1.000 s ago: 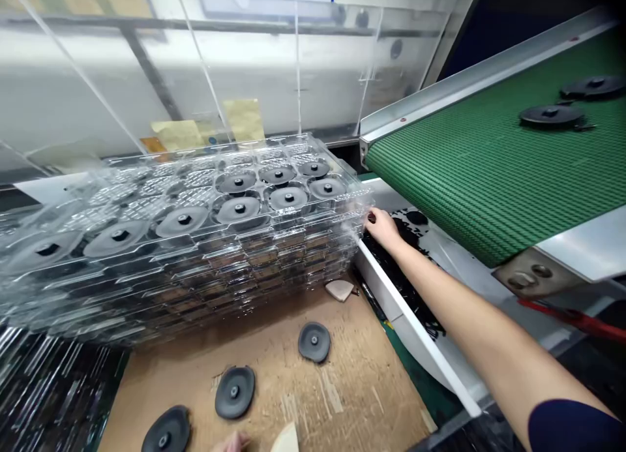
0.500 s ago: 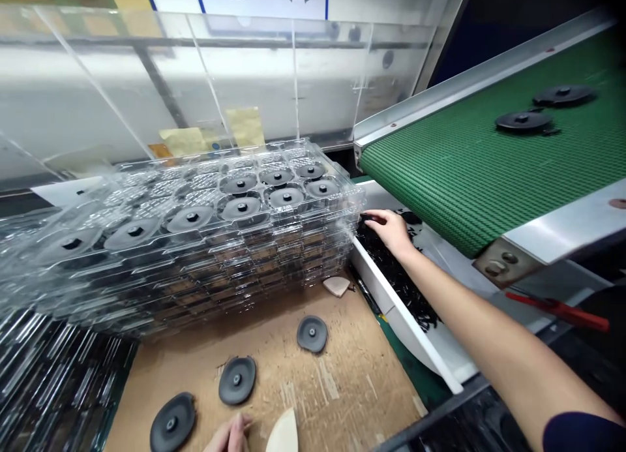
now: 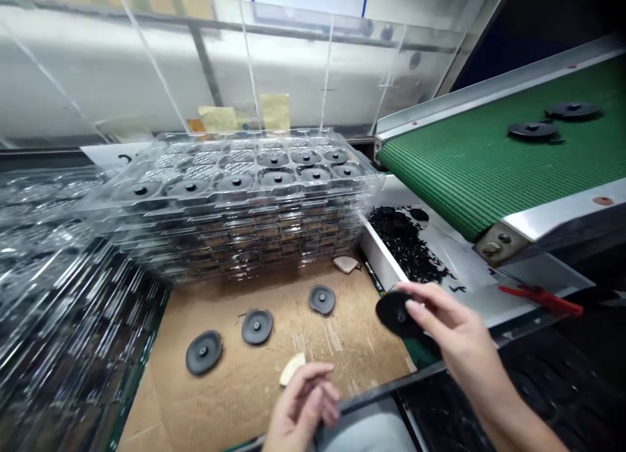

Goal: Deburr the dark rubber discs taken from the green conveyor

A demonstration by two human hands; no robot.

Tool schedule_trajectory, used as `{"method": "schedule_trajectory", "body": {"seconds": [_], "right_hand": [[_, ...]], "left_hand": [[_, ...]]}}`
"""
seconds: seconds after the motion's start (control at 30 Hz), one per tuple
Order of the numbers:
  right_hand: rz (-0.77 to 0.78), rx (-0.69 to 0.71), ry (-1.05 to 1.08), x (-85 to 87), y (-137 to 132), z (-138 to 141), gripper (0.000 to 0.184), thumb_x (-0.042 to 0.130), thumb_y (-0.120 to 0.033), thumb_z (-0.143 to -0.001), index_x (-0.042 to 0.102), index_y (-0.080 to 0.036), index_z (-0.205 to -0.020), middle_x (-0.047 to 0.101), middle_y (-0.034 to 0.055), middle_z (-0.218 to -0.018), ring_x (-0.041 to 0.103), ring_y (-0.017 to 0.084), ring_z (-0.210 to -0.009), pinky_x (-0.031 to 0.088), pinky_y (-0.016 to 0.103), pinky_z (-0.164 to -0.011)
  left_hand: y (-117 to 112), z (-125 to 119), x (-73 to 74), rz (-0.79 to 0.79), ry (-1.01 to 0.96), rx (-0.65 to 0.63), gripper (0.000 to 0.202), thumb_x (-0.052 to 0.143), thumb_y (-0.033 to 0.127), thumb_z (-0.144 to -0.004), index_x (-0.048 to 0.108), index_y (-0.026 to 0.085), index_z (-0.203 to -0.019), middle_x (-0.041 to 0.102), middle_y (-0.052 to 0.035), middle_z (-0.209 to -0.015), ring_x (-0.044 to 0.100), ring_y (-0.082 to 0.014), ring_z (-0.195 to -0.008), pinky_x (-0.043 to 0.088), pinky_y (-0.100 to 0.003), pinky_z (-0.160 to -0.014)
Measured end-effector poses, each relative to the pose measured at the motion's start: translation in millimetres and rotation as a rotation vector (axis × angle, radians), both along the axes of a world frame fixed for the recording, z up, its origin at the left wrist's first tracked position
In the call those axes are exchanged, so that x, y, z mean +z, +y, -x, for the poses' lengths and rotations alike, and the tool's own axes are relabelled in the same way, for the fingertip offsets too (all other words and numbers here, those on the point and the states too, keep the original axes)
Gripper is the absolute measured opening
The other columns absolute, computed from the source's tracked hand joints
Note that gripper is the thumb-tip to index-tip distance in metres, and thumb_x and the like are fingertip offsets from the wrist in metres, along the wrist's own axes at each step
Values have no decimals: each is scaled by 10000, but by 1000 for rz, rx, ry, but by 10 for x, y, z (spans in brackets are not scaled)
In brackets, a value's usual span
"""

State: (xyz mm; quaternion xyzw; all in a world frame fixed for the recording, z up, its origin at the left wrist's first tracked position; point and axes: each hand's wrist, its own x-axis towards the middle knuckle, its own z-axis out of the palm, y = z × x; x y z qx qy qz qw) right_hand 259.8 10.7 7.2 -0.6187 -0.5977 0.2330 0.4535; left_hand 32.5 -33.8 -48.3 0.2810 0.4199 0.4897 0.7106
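My right hand (image 3: 450, 321) pinches a black disc-shaped part (image 3: 392, 312) by its edge, above the cardboard's right side. My left hand (image 3: 307, 403) is at the near edge, its fingers loosely curled and apart with nothing visible in them. Just beyond its fingertips lies a cream wedge-shaped piece (image 3: 292, 368), partly hidden by the hand. On the cardboard (image 3: 235, 387) rest a left dark disc (image 3: 204, 352), a middle dark disc (image 3: 257, 326) and a right dark disc (image 3: 321, 299), each with a central stud.
Stacked clear plastic trays (image 3: 235, 204) hold several dark discs behind the cardboard. A white bin (image 3: 386, 250) contains black scraps (image 3: 411, 243). Two discs ride the green conveyor (image 3: 464, 171). A red-handled tool (image 3: 542, 299) lies at right; a second wedge (image 3: 345, 264) lies near the trays.
My right hand has come back from the scrap bin toward me, holding a black disc. My left hand has risen further into view and its fingers have loosened. The view has shifted.
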Motion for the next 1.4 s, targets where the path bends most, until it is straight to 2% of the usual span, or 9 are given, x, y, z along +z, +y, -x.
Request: {"method": "schedule_trajectory", "body": {"seconds": [0.1, 0.2, 0.53, 0.73, 0.9, 1.03, 1.2, 1.3, 1.4], "right_hand": [[176, 213, 302, -70, -241, 548, 210, 597, -370, -847, 727, -265, -974, 671, 45, -916, 642, 179, -850, 529, 268, -737], [326, 261, 575, -162, -371, 1005, 229, 612, -384, -835, 741, -244, -961, 679, 61, -881, 650, 188, -833, 538, 278, -730], [293, 337, 455, -473, -522, 1672, 293, 498, -404, -896, 709, -264, -1043, 628, 66, -929, 618, 195, -900, 533, 323, -799], [224, 442, 185, -514, -587, 1699, 339, 428, -375, -926, 640, -288, -1176, 568, 76, -1185, 522, 231, -1129, 416, 406, -996], [278, 405, -1, -631, -429, 1436, 387, 351, -360, -957, 560, -259, -1267, 610, 65, -933, 623, 182, -833, 526, 329, -756], [310, 323, -160, -945, -332, 1339, 310, 533, -347, -847, 655, -234, -1109, 567, 73, -932, 597, 185, -671, 521, 370, -655], [262, 380, -205, -1196, -356, 1406, 223, 542, -267, -815, 652, -214, -1002, 600, 98, -982, 616, 217, -757, 523, 376, -674], [227, 486, -171, -1132, -307, 1396, 168, 546, -247, -816, 666, -228, -932, 669, 60, -838, 634, 211, -746, 522, 338, -662], [207, 536, -134, -848, -228, 1380, 127, 583, -261, -809, 689, -244, -877, 684, 24, -743, 636, 187, -655, 505, 289, -572]], "left_hand": [[-82, -82, 185, -20, -256, -68, 522, 734, 489, -640, 636, 346, -1132, 674, -63, -1086, 657, -209, -918, 514, -293, -761], [-172, 57, 225, 18, -301, -63, 572, 770, 448, -612, 621, 367, -1158, 623, -54, -1237, 545, -245, -1174, 426, -332, -972], [-446, 468, 49, 167, -294, 212, 715, 856, 379, -467, 629, 324, -1142, 599, -71, -1302, 451, -293, -1279, 349, -367, -1061], [-541, 653, 33, 219, -376, 194, 720, 832, 391, -536, 581, 302, -1205, 585, -82, -1304, 487, -275, -1247, 373, -350, -1041], [-589, 798, 66, 215, -489, 179, 610, 779, 405, -617, 593, 289, -1186, 675, -83, -1153, 641, -264, -1046, 473, -372, -934], [-582, 881, 96, 241, -525, 211, 533, 766, 389, -637, 630, 277, -1140, 665, -75, -1191, 645, -261, -1044, 497, -338, -903], [-573, 913, 57, 263, -515, 248, 528, 766, 367, -644, 629, 266, -1144, 678, -84, -1169, 648, -257, -1041, 492, -344, -919], [-562, 905, 27, 270, -479, 276, 614, 796, 350, -614, 600, 241, -1186, 668, -112, -1183, 624, -269, -1085, 457, -372, -970], [-534, 856, 52, 309, -424, 277, 680, 819, 348, -582, 580, 225, -1206, 670, -121, -1172, 620, -276, -1087, 451, -378, -970]]}}
